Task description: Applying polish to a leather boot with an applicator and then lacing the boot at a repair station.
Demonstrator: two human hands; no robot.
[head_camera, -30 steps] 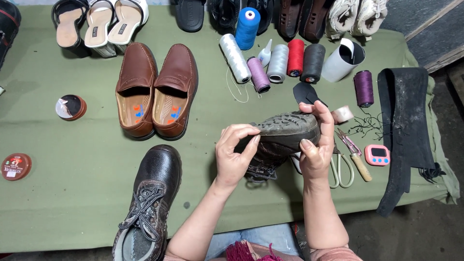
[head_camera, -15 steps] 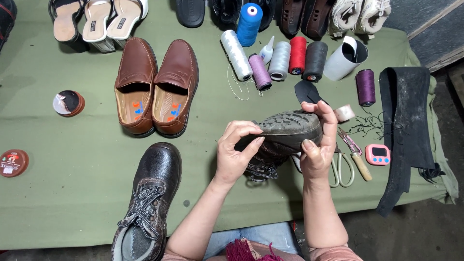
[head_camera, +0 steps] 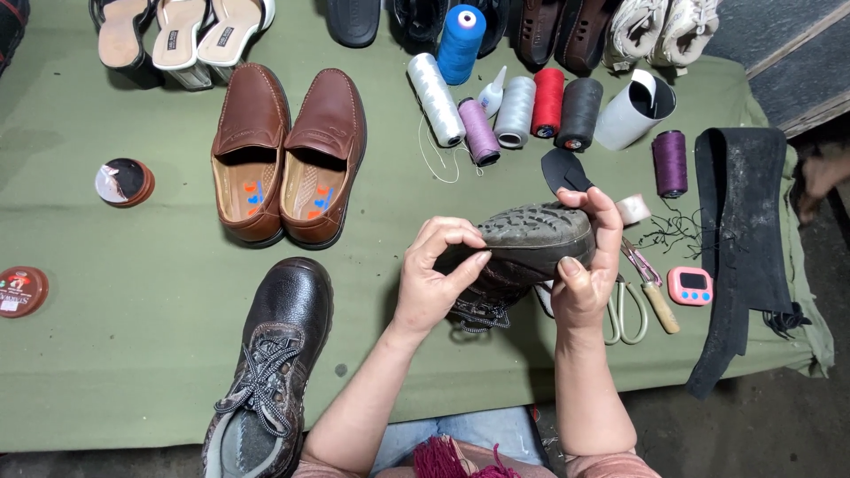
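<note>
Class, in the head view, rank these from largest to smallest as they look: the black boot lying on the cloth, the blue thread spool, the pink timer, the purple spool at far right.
1. black boot, though it lies nearest the camera
2. blue thread spool
3. purple spool
4. pink timer, close to the purple spool in size, so unsure

Green-clothed table (head_camera: 106, 372) w/ brown loafers (head_camera: 288, 155), thread spools (head_camera: 518, 106), scissors (head_camera: 624, 310).

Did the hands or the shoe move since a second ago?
Hardly. The left hand crept a little along the toe of the upturned boot, fingertips pinching its edge. The right hand kept gripping the heel. The brown loafers and thread spools stayed put.
</note>
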